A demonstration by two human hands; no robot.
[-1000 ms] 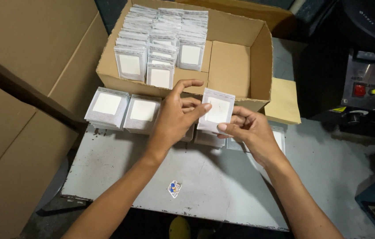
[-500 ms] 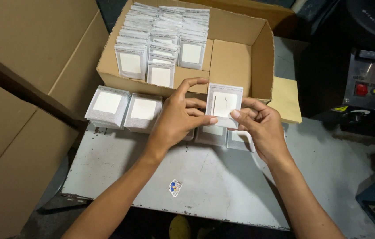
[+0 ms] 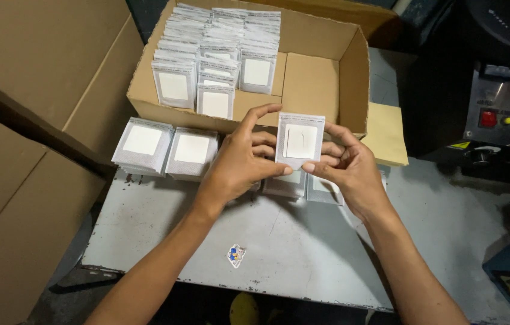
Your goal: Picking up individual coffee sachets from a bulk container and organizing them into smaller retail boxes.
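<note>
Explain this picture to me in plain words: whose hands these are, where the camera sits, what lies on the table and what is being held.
The camera is worn on a person's head and looks down at their own bare hands. The left hand and right hand together hold one small clear packet with a white square inside, upright above a worn grey table. Small stacks of similar packets lie on the table. Behind them an open cardboard box holds rows of more packets. A machine with red buttons stands on the right.

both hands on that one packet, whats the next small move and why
Probably lower the packet onto the stacks in front of the box. Left hand and right hand pinch it upright above the grey table, where like packets already lie.
</note>
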